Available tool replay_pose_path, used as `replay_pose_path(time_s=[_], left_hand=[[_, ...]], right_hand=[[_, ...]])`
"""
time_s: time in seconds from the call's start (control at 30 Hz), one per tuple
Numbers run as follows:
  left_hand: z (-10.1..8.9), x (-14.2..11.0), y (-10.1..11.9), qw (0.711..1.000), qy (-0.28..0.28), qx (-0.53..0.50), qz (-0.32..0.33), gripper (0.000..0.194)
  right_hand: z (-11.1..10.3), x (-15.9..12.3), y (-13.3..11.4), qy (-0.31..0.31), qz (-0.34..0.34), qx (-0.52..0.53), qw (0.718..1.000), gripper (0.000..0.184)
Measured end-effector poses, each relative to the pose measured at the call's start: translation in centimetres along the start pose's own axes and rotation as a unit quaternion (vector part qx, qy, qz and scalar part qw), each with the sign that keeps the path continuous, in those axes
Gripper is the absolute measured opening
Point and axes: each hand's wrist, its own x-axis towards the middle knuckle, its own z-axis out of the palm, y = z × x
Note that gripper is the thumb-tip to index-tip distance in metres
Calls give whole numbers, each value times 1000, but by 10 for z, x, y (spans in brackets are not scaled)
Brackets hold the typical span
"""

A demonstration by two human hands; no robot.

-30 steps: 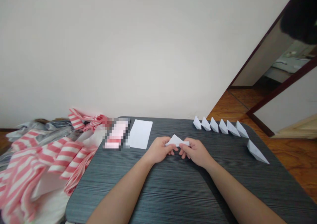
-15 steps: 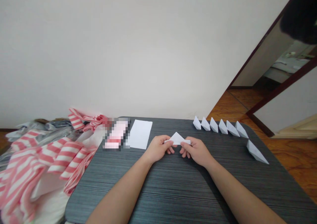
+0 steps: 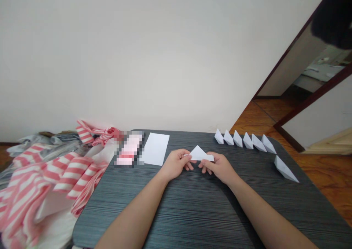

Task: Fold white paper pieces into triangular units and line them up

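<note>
A folded white paper (image 3: 197, 153), with a triangular peak and a flat strip along its lower edge, is held between my two hands above the table. My left hand (image 3: 177, 164) pinches its left end, thumb on top and fingers curled beneath. On the other side, my right hand (image 3: 217, 165) grips the right end in the same way, its thumb along the lower edge. The paper's underside is hidden from view.
White paper (image 3: 156, 149) lies flat on the dark table (image 3: 192, 212), beside a pixelated pink item (image 3: 129, 149). Several folded paper boats (image 3: 238, 139) line the far right, with another paper boat (image 3: 285, 169) nearer. Striped cloth (image 3: 66, 172) is heaped on the left.
The folded paper has levelled, and its peak has shifted slightly up and right. Both hands keep hold of it, with small shifts of the thumbs and fingers.
</note>
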Motion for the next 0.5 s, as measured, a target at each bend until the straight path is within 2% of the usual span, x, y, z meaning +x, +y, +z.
replay_pose_path(time_s=[0.27,0.5], left_hand=[[2,-2,7,1000,-26,-16,1,31],[3,-1,5,1000,-2,-12,-1,31]], right_hand=[[-2,0,3,-1,0,-23,1000,21],[-3,2,9,9,11,-19,1000,25]])
